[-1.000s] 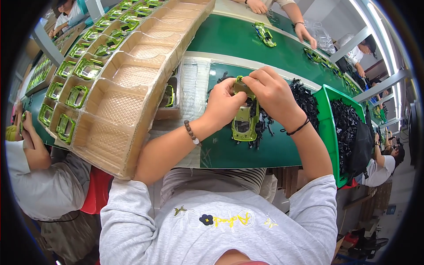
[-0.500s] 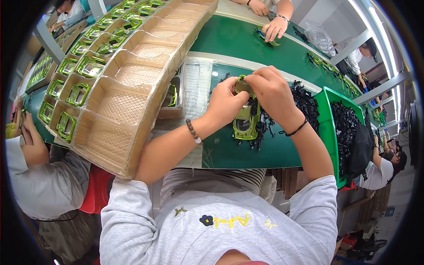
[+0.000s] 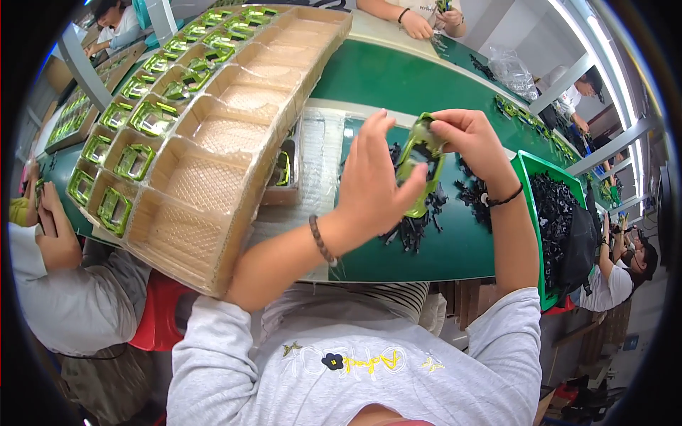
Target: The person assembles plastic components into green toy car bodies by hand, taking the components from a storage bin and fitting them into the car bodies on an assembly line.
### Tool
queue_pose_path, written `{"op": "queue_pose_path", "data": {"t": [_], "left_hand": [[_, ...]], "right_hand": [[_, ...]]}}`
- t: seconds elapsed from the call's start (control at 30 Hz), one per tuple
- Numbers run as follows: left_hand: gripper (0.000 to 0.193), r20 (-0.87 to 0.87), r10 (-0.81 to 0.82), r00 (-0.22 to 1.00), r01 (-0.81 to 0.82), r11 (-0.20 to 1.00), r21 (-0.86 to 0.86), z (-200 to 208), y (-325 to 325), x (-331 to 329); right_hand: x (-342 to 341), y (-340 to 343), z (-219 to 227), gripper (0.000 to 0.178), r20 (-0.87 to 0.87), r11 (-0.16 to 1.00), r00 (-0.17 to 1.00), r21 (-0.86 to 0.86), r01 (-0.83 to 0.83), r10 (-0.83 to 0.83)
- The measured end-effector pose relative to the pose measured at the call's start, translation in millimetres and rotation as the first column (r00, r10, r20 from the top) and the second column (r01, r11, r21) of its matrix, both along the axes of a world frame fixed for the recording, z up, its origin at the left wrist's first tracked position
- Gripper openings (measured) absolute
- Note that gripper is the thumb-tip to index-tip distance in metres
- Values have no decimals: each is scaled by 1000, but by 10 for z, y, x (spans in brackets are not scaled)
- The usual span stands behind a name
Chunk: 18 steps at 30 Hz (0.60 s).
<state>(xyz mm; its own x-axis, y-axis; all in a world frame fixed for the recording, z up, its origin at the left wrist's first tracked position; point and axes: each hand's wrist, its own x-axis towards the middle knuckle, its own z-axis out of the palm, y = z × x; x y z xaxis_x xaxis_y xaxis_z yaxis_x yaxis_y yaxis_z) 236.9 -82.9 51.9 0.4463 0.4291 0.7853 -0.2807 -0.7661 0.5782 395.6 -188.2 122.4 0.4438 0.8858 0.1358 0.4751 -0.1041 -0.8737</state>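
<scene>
A lime-green toy car body shell (image 3: 435, 170) is tilted above the green tabletop. My right hand (image 3: 470, 138) pinches its far end between thumb and fingers. Beside the shell's left edge, my left hand (image 3: 366, 181) has its fingers stretched upward. Its thumb overlaps the shell's lower part; whether it touches cannot be told. Small black plastic parts (image 3: 410, 234) lie loose on the table below the shell. A second heap of black parts (image 3: 470, 192) is under my right wrist, partly hidden.
At the left stands a compartment tray (image 3: 188, 177), its outer cells holding green shells (image 3: 135, 162). Under its edge is a small box (image 3: 284, 193) with another shell. A green bin (image 3: 527, 213) of black parts stands right. Across the table are a co-worker's hands (image 3: 418, 25).
My left hand has let go of the shell and spread its fingers. The shell is now lifted and tilted in my right hand. The co-worker's hands across the table have drawn back.
</scene>
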Motion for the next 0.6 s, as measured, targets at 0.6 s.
{"op": "queue_pose_path", "data": {"t": [0.6], "left_hand": [[30,34,381,924,-307,684,661,-76,404,-2550]], "right_hand": [[2580,1555,-1719,21,-967,465,-20,-140,874,-253]]}}
